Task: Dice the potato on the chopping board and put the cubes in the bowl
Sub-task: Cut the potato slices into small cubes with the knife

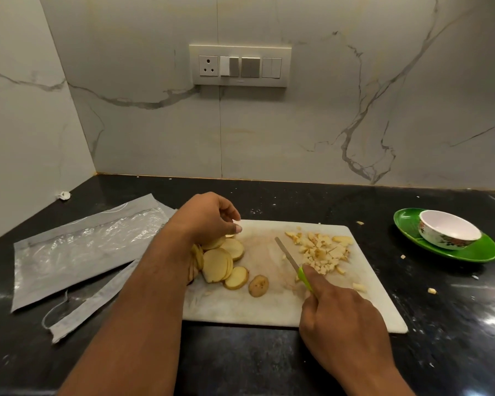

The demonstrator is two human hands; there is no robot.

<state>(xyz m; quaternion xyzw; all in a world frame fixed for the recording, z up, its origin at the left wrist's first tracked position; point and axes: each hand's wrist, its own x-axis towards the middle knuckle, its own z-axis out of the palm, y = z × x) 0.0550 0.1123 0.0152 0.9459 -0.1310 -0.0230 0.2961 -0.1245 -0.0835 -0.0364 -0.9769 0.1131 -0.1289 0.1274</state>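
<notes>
- Potato in two forms lies on the white rectangular chopping board (269, 307): round skin-edged potato slices (223, 260) in a loose overlapping heap just under and beside the left hand (209, 217), and a pile of small pale diced potato cubes (320, 251) just beyond the right hand (340, 318).
- The left hand hovers over the slices with fingers curled, its fingertips pinching one slice at the top of the heap.
- The right hand grips the green handle of a small narrow-bladed knife (290, 257), index finger stretched along the handle; the blade points away from the hand, between the slices and the cubes.
- The white ceramic bowl with a floral band (449, 231) sits on a green oval plate (406, 224), well to the right of the right hand, off the board; no cubes show inside it.
- A few stray cubes lie on the black stone counter (240, 361) between board and plate.
- Crumpled clear plastic bags (80, 247) lie left of the left forearm.
</notes>
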